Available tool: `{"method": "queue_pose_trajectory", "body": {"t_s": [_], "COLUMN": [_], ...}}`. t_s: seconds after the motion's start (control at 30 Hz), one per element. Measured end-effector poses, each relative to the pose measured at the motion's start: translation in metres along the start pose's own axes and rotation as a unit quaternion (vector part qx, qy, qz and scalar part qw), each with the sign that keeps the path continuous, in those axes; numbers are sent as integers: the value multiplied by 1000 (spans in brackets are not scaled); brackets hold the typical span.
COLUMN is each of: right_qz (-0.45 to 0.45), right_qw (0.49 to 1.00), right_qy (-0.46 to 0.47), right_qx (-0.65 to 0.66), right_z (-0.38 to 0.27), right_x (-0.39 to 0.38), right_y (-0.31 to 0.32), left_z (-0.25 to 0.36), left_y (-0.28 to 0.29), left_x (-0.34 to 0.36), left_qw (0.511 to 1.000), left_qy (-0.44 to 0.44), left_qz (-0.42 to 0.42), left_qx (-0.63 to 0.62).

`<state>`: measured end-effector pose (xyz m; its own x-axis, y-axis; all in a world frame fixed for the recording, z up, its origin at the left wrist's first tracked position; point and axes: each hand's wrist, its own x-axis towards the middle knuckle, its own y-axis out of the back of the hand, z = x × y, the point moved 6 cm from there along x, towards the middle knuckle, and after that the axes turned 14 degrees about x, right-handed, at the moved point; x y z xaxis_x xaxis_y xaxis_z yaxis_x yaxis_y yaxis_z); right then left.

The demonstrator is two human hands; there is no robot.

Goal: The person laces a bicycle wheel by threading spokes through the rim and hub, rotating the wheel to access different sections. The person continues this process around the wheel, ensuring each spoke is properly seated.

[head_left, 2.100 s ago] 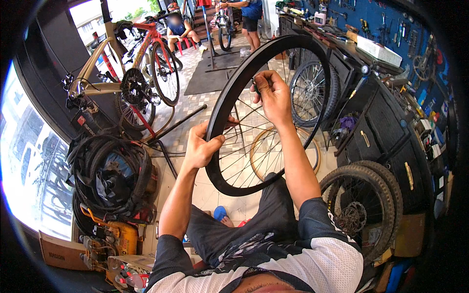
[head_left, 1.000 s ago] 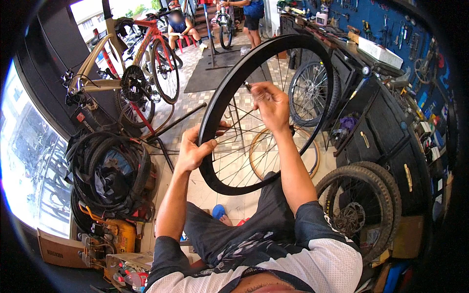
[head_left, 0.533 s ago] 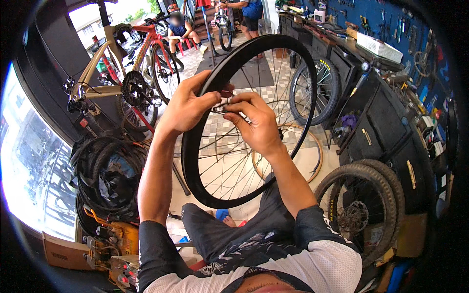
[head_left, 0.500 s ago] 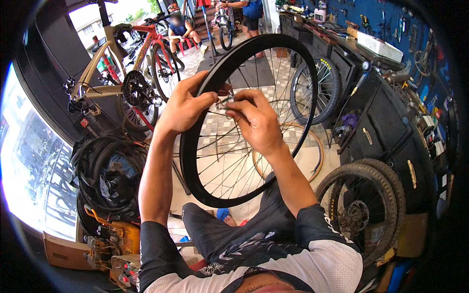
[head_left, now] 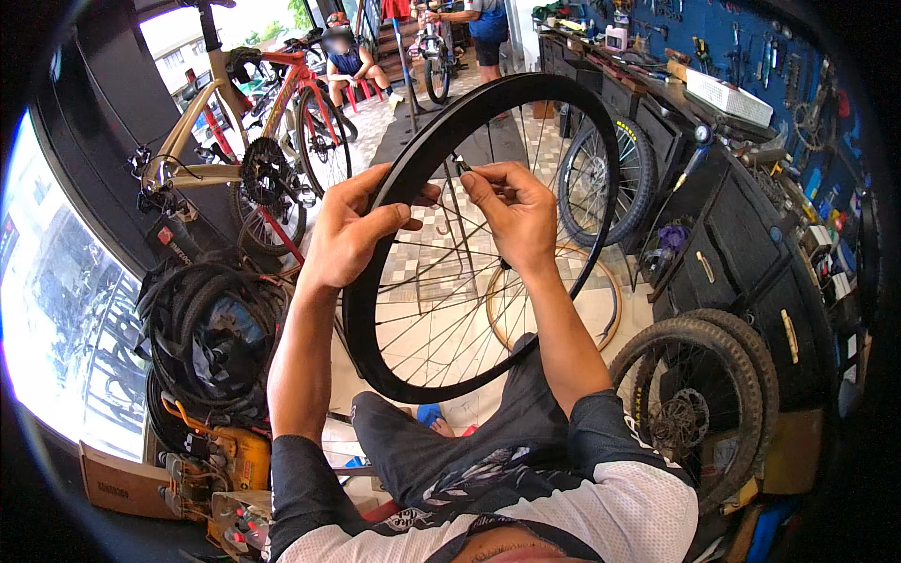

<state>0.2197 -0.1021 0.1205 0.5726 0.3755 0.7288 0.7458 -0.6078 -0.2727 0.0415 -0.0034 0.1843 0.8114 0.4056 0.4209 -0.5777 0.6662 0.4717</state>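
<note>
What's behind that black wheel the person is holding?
Through the black wheel: tiled floor, part of a dark mat and a tan hoop. Whatever lies directly behind its rim, the left hand and the right hand is covered.

A bicycle workshop is indicated: tools [head_left: 771, 58] are hung on a blue panel [head_left: 719, 22] at right, bicycles [head_left: 208, 174] are parked at far left, and tyres [head_left: 160, 324] are heaped at near left.

glaring left window [head_left: 66, 328], fisheye-bent edges, right margin dim, perhaps blurred
</note>
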Motion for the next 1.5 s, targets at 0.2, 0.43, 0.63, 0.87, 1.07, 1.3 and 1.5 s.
{"method": "queue_pose_trajectory", "body": {"t_s": [0.2,0.43,0.63,0.87,1.07,1.3,1.5], "right_qz": [16,-47,-79,-112,-53,-130,-65], "right_qw": [985,990,995,992,981,990,990], "right_qy": [153,123,54,-43,-180,32,-113], "right_qx": [-71,-39,-1,37,55,-41,49], "right_z": [-26,-12,22,36,57,42,67], "right_x": [-11,-16,-40,-42,-39,-49,-40], "right_y": [-9,1,18,12,1,1,7], "left_z": [1,-53,-86,-73,-83,-85,-81], "left_y": [-9,-43,-69,-44,-45,-43,-43], "left_x": [-24,-48,-57,-25,-19,-16,-19], "left_qw": [998,987,986,998,998,998,998], "left_qy": [-28,-70,-58,42,42,40,18], "left_qz": [40,95,84,51,42,51,53], "left_qx": [-37,-104,-135,0,-7,11,15]}}
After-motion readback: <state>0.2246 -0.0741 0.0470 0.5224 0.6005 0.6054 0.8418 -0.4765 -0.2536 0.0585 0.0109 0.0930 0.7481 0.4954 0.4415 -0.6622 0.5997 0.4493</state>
